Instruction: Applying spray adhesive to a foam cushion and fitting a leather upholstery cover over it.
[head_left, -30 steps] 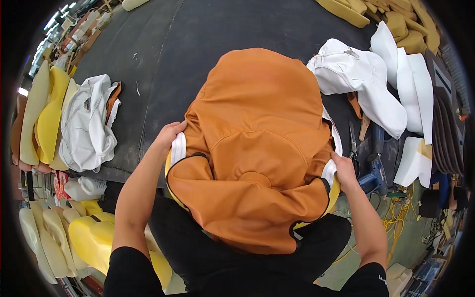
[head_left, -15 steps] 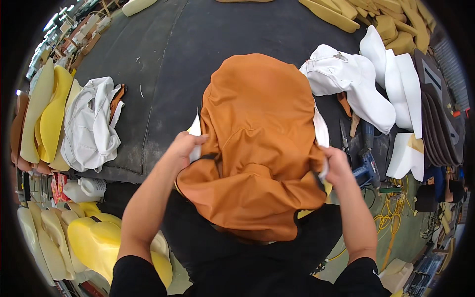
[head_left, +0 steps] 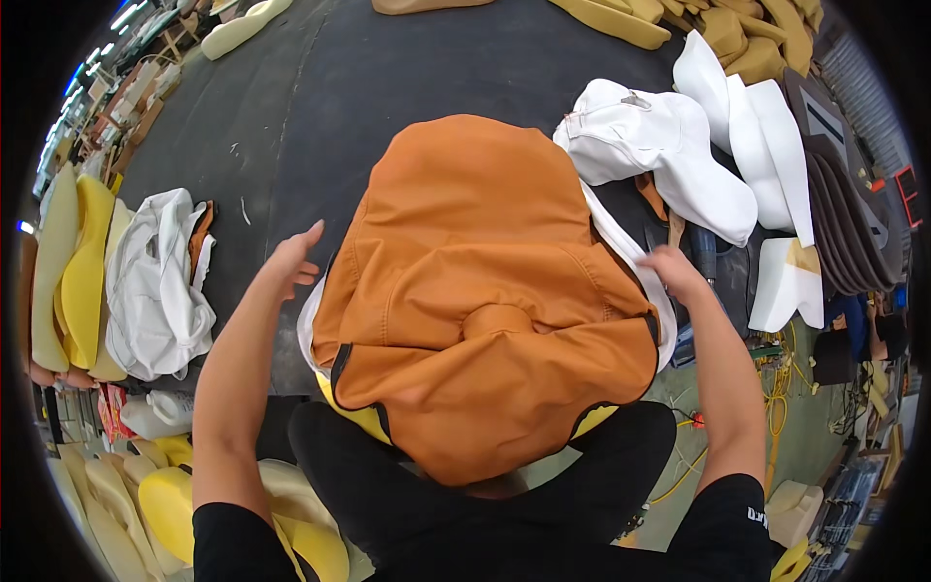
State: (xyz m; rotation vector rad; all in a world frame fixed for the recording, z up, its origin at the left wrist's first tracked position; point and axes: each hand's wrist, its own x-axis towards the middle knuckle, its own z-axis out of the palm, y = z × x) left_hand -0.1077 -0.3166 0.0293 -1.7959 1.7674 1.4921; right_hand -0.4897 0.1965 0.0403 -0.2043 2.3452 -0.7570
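Note:
An orange-brown leather-like seat cover (head_left: pixel 475 233) lies over a yellow foam cushion (head_left: pixel 364 419), which shows at the near edge. Black edging borders the cover's lower flap, and white fabric (head_left: pixel 621 238) lines its sides. My left hand (head_left: pixel 294 262) is off the cover's left side, open, fingers spread and holding nothing. By the white fabric on the right side is my right hand (head_left: pixel 676 274); its fingers reach toward the cover and look loosely open. Whether its fingertips touch the fabric I cannot tell.
A white cover (head_left: pixel 160 281) lies at the left beside yellow foam pieces (head_left: pixel 85 272). To the right are a white covered seat (head_left: pixel 669 136), white foam pieces (head_left: pixel 771 155) and dark stacked panels (head_left: pixel 839 218). A blue power tool (head_left: pixel 700 254) is partly hidden behind my right hand.
Both hands have released the cover's sides and moved outward. The cover's front is spread wider and flatter, with its lower flap and black edging now showing. The view has shifted slightly.

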